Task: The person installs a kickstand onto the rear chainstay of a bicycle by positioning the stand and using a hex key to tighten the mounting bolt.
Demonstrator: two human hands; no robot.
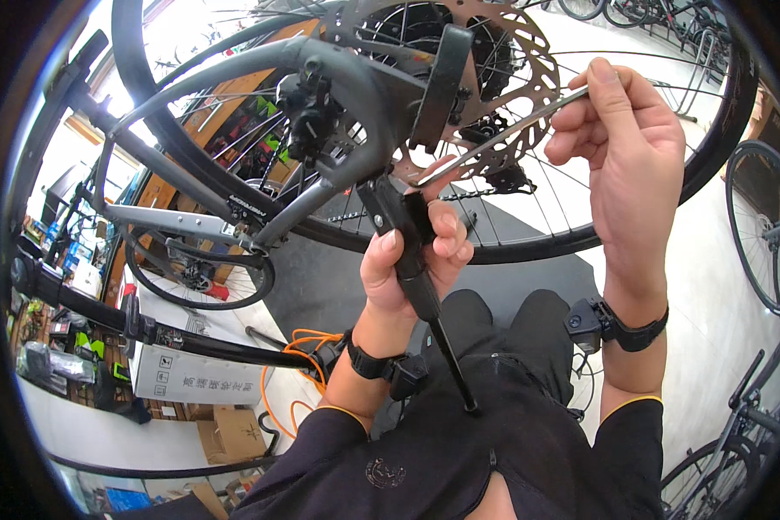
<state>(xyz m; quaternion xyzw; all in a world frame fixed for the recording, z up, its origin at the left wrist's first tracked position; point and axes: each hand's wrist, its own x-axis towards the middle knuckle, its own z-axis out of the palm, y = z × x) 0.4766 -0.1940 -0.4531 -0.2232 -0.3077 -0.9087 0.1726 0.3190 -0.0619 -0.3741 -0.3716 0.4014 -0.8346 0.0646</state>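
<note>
My left hand (386,282) is closed around the upper part of a black bicycle kickstand (420,299), whose leg slants down toward my lap. The kickstand's head meets the grey bike frame (299,208) beside the rear wheel. Between the thumb and fingers of my right hand (628,147) is the end of a long, thin silver hex key (507,139). Its other end reaches the kickstand's head, close to my left fingertips; the exact contact is hidden. Just behind the hex key stands the brake disc (529,74), with a black caliper (308,113) to its left.
The rear wheel's black tire (537,251) curves behind my hands. A black stand bar (191,340) crosses on the left, above a white carton (195,373) and an orange cable (264,399). More bicycles (767,230) stand on the right. Tools and parts fill a bench at left.
</note>
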